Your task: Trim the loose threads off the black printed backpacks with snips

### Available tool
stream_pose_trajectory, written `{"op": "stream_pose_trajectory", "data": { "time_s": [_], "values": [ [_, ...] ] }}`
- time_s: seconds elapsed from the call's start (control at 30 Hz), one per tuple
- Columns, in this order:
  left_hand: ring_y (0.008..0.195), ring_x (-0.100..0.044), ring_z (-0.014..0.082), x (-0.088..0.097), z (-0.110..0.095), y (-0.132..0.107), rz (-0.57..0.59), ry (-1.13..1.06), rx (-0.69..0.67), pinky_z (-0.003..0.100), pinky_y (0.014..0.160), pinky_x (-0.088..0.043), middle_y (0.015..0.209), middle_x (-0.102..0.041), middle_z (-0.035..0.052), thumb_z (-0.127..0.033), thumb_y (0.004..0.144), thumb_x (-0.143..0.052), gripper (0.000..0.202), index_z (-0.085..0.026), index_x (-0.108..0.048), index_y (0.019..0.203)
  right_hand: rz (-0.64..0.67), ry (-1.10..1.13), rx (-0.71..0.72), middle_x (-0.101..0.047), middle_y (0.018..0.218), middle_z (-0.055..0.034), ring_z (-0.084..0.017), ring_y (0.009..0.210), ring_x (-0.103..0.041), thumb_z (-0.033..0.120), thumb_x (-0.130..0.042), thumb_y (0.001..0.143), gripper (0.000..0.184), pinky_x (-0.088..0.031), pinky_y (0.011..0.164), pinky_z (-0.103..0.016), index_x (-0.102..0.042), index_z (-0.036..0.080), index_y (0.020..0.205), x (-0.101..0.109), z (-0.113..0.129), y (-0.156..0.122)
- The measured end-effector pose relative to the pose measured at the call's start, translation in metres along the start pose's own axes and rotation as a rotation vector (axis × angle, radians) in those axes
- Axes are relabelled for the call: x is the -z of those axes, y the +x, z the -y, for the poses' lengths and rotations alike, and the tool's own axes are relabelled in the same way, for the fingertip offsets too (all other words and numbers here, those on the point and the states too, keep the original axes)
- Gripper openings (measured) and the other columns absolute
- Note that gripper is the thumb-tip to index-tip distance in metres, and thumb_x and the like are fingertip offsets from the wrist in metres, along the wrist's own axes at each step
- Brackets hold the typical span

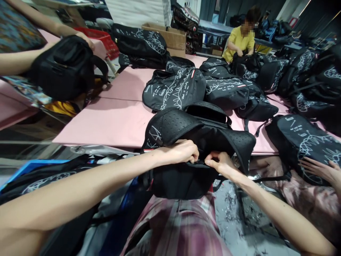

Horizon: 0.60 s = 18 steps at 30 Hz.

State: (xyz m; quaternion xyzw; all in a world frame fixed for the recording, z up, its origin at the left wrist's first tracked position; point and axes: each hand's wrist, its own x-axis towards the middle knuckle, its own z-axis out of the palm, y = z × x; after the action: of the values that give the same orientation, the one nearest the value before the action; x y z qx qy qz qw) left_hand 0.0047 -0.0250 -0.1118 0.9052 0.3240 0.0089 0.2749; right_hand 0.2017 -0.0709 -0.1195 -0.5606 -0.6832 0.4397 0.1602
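Note:
A black backpack (183, 183) rests at the near edge of the pink table, its opening turned toward me and gaping. My left hand (186, 151) is closed at the near rim of the opening, fingers curled over the black fabric. Just to its right, my right hand (220, 161) pinches the same rim between thumb and fingers. The two hands are a short way apart. Padded dotted fabric and a carry handle lie on the far side of the opening. What lies deep inside the bag is dark and hidden.
More black backpacks with white line drawings (176, 89) cover the pink table (106, 121). At the left a person handles a black bag (66, 67); at the right another person's hand (321, 170) lies on a backpack. A cardboard box (170, 39) and red crate (106, 42) stand behind.

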Motion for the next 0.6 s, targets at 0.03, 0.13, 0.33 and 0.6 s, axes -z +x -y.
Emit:
{"op": "stream_pose_trajectory", "data": {
  "time_s": [0.03, 0.13, 0.33, 0.6],
  "values": [
    [0.057, -0.056, 0.008, 0.0, -0.001, 0.001, -0.01, 0.003, -0.015, 0.018, 0.052, -0.031, 0.063, -0.064, -0.0053, -0.01, 0.069, -0.055, 0.017, -0.021, -0.068, 0.067, -0.002, -0.014, 0.003, -0.061, 0.067, 0.0021, -0.014, 0.065, -0.054, 0.032, -0.052, 0.075, 0.018, -0.035, 0.061, -0.024, -0.062, 0.017, 0.07, 0.001, 0.0, -0.002],
    [0.056, -0.056, 0.0082, -0.001, -0.004, -0.002, -0.006, 0.009, -0.032, 0.018, 0.053, -0.032, 0.062, -0.064, -0.0054, -0.011, 0.071, -0.053, 0.019, -0.021, -0.068, 0.068, -0.019, -0.098, 0.038, -0.063, 0.069, 0.0016, -0.014, 0.065, -0.055, 0.031, -0.052, 0.076, 0.018, -0.036, 0.062, -0.024, -0.063, 0.018, 0.073, 0.004, 0.002, -0.009],
    [0.058, -0.059, 0.012, 0.0, -0.013, -0.009, 0.017, 0.193, -0.028, 0.02, 0.053, -0.033, 0.066, -0.067, -0.0007, -0.016, 0.077, -0.049, 0.018, -0.02, -0.066, 0.073, -0.068, -0.185, 0.11, -0.066, 0.075, -0.0006, -0.015, 0.069, -0.059, 0.029, -0.051, 0.078, 0.017, -0.041, 0.066, -0.025, -0.064, 0.018, 0.079, 0.009, 0.0, -0.015],
    [0.047, -0.055, 0.015, -0.006, -0.034, -0.017, -0.028, 0.335, 0.116, 0.024, 0.046, -0.032, 0.059, -0.062, 0.0054, -0.017, 0.082, -0.042, 0.02, -0.013, -0.061, 0.078, -0.049, -0.271, 0.031, -0.068, 0.102, -0.0078, -0.022, 0.094, -0.062, 0.033, -0.047, 0.084, 0.031, -0.044, 0.081, -0.03, -0.064, 0.018, 0.105, 0.008, 0.005, -0.023]
  ]
}}
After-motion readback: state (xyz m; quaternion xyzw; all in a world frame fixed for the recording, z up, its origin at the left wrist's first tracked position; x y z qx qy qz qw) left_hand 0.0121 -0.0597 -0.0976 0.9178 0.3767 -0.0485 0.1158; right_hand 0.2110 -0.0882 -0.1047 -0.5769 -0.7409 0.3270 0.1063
